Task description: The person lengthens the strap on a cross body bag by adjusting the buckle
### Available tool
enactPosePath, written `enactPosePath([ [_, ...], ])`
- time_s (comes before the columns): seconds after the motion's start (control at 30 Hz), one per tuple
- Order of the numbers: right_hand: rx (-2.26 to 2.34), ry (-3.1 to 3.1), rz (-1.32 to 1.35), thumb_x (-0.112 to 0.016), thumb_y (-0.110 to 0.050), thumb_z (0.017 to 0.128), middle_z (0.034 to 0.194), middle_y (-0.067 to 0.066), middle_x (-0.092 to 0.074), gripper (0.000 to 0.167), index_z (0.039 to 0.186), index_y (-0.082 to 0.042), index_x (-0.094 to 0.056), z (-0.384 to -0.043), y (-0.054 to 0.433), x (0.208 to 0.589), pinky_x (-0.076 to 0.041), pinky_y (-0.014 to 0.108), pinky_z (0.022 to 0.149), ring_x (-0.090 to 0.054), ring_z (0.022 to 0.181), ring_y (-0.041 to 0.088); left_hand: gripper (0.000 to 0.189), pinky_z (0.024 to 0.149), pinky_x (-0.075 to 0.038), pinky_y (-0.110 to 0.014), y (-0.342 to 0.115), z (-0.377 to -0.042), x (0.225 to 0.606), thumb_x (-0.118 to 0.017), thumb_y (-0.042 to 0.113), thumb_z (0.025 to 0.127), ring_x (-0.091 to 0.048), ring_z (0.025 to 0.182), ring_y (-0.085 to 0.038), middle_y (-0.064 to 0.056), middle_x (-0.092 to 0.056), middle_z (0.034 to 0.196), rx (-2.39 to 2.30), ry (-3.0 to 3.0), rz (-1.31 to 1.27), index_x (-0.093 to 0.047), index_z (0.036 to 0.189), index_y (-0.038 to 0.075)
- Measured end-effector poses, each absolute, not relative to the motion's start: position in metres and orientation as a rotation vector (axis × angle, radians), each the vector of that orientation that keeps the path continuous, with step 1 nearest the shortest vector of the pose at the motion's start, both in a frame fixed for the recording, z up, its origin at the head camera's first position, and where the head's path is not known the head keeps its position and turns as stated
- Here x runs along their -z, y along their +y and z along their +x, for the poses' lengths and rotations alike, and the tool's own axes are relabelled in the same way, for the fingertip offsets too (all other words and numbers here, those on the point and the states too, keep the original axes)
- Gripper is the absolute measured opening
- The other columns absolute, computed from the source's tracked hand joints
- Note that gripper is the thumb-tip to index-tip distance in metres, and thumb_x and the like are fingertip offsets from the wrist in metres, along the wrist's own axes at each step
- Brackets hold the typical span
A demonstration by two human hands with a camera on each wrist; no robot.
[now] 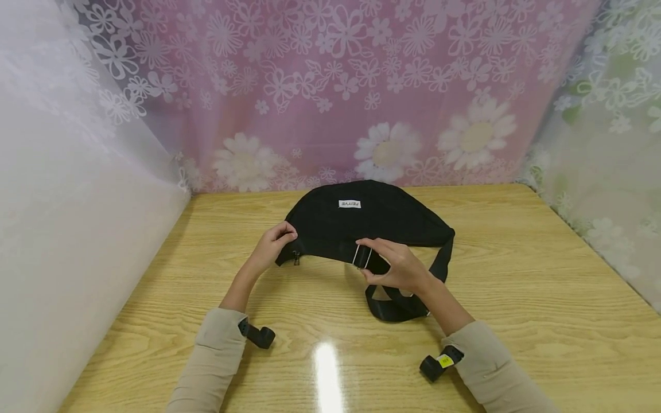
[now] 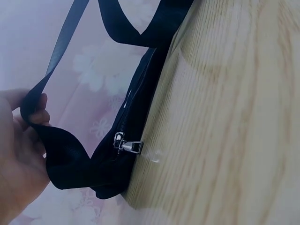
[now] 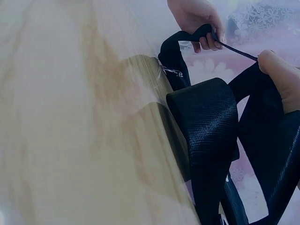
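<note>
A black waist bag (image 1: 330, 223) lies on the table in the head view, its white label upside down. At its left end my left hand (image 1: 271, 245) pinches the black strap (image 2: 65, 161), which bends between the fingers in the left wrist view. Just below that hand hangs a metal zipper pull (image 2: 132, 147). My right hand (image 1: 400, 267) holds a metal-edged strap slider (image 1: 362, 256) between thumb and fingers, in front of the bag. A slack strap loop (image 1: 387, 312) droops under the right hand. In the right wrist view, broad strap folds (image 3: 206, 112) hide part of the bag.
The wood-grain table (image 1: 170, 321) reaches back to a pink flowered curtain (image 1: 320, 115). Pale sheets (image 1: 93, 189) close off both sides. A black camera (image 1: 264, 337) is worn on the left wrist, another camera (image 1: 432, 368) on the right.
</note>
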State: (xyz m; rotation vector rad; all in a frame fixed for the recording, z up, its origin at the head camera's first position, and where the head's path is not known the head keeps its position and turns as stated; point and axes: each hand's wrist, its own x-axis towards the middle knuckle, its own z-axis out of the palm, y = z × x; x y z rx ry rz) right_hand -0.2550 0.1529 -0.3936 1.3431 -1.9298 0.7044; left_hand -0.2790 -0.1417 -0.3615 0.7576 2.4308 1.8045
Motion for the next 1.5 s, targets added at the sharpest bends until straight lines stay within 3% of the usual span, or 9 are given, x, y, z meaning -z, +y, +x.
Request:
enactPosePath([
  [0.27, -0.724, -1.921, 1.357, -0.064, -0.025, 0.079, 0.092, 0.007, -0.062, 0.046, 0.112, 0.007, -0.059, -0.255, 0.152, 0.394, -0.052, 0.035, 0.059, -0.056, 0.069, 0.016, 0.013, 0.071, -0.035, -0.028, -0.140, -0.299, 0.384, -0.044, 0.004, 0.097, -0.040, 0.078, -0.018, -0.006, -0.046, 0.084, -1.888, 2.444, 0.659, -0.051, 0.092, -0.006],
  [0.47, -0.794, -2.000, 1.350, -0.066, -0.023, 0.079, 0.090, 0.005, -0.061, 0.047, 0.115, 0.007, -0.057, -0.253, 0.153, 0.392, -0.052, 0.033, 0.061, -0.054, 0.067, 0.016, 0.013, 0.072, -0.038, -0.032, -0.140, -0.299, 0.391, -0.046, 0.011, 0.098, -0.044, 0.080, -0.023, -0.010, -0.051, 0.092, -1.723, 2.553, 0.636, -0.053, 0.095, -0.001],
  [0.67, -0.922, -2.090, 1.330, -0.071, -0.008, 0.073, 0.094, 0.004, -0.062, 0.054, 0.123, 0.002, -0.055, -0.252, 0.154, 0.386, -0.050, 0.033, 0.063, -0.054, 0.070, 0.014, 0.005, 0.064, -0.036, -0.031, -0.132, -0.295, 0.391, -0.056, 0.008, 0.092, -0.042, 0.071, -0.020, -0.005, -0.049, 0.080, -1.345, 2.772, 0.822, -0.056, 0.094, 0.003],
  [0.77, -0.976, -2.123, 1.320, -0.074, 0.002, 0.067, 0.102, 0.012, -0.063, 0.060, 0.124, 0.002, -0.054, -0.251, 0.153, 0.383, -0.051, 0.040, 0.069, -0.058, 0.077, 0.018, 0.011, 0.069, -0.039, -0.033, -0.121, -0.287, 0.389, -0.060, 0.009, 0.090, -0.044, 0.079, -0.020, -0.004, -0.051, 0.086, -1.224, 2.839, 0.975, -0.058, 0.099, 0.002],
  [0.87, -1.033, -2.189, 1.290, -0.074, 0.008, 0.066, 0.109, 0.018, -0.061, 0.059, 0.122, 0.007, -0.054, -0.246, 0.150, 0.376, -0.050, 0.043, 0.073, -0.060, 0.087, 0.022, 0.029, 0.083, -0.041, -0.036, -0.107, -0.277, 0.385, -0.064, 0.019, 0.089, -0.046, 0.099, -0.020, -0.003, -0.052, 0.106, -1.170, 2.817, 1.082, -0.057, 0.113, 0.005],
  [1.0, -1.145, -2.274, 1.258, -0.071, 0.011, 0.068, 0.104, 0.020, -0.062, 0.052, 0.117, 0.013, -0.052, -0.232, 0.143, 0.357, -0.050, 0.043, 0.071, -0.060, 0.084, 0.026, 0.053, 0.094, -0.038, -0.038, -0.088, -0.266, 0.380, -0.070, 0.029, 0.083, -0.041, 0.116, -0.021, -0.003, -0.046, 0.126, -1.139, 2.719, 1.206, -0.048, 0.128, 0.010],
  [1.13, -1.269, -2.330, 1.230, -0.070, 0.014, 0.069, 0.094, 0.019, -0.062, 0.048, 0.112, 0.013, -0.047, -0.223, 0.139, 0.344, -0.049, 0.046, 0.075, -0.061, 0.083, 0.029, 0.056, 0.091, -0.040, -0.037, -0.076, -0.260, 0.381, -0.070, 0.028, 0.083, -0.046, 0.113, -0.023, -0.008, -0.049, 0.125, -1.165, 2.677, 1.244, -0.048, 0.130, 0.007],
  [1.33, -1.344, -2.388, 1.148, -0.070, 0.014, 0.072, 0.099, 0.019, -0.058, 0.047, 0.111, 0.011, -0.044, -0.223, 0.137, 0.344, -0.048, 0.045, 0.078, -0.060, 0.089, 0.030, 0.048, 0.090, -0.042, -0.033, -0.072, -0.260, 0.389, -0.071, 0.023, 0.082, -0.052, 0.109, -0.025, -0.012, -0.056, 0.118, -1.340, 2.692, 1.237, -0.054, 0.123, 0.006],
  [1.5, -1.333, -2.409, 1.060, -0.072, 0.004, 0.076, 0.099, 0.013, -0.059, 0.046, 0.115, 0.005, -0.049, -0.236, 0.144, 0.362, -0.049, 0.044, 0.076, -0.060, 0.088, 0.028, 0.055, 0.089, -0.043, -0.032, -0.072, -0.260, 0.391, -0.074, 0.023, 0.078, -0.054, 0.106, -0.025, -0.009, -0.057, 0.117, -1.410, 2.705, 1.249, -0.051, 0.126, 0.008],
])
